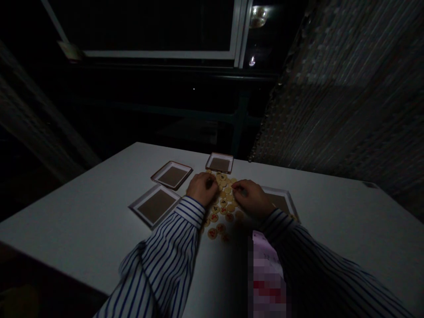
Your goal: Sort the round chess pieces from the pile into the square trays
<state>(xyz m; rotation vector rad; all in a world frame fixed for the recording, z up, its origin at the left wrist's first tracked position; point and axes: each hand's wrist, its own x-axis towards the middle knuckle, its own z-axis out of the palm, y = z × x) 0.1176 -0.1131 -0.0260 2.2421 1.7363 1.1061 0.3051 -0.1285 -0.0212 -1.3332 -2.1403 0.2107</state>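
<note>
Chinese chess pieces (223, 210), round and pale with red or black characters, lie loosely spread in the middle of the white table (99, 190). At the left edge of the spread is my left hand (202, 189), its fingers curled and thumb drawn in. Opposite it, my right hand (252, 197) reaches over the right edge of the pieces, with thumb and fingertips pinched together. Whatever either hand has between its fingers is too dark and small to make out. Several pieces are partly covered by the hands.
Shallow trays surround the pieces: one at the back (220, 163), one at back left (172, 174), one at front left (155, 205), and one at right (281, 203) behind my right hand. A pink pixelated item (268, 269) lies by my right forearm. A bead curtain (331, 97) hangs at right.
</note>
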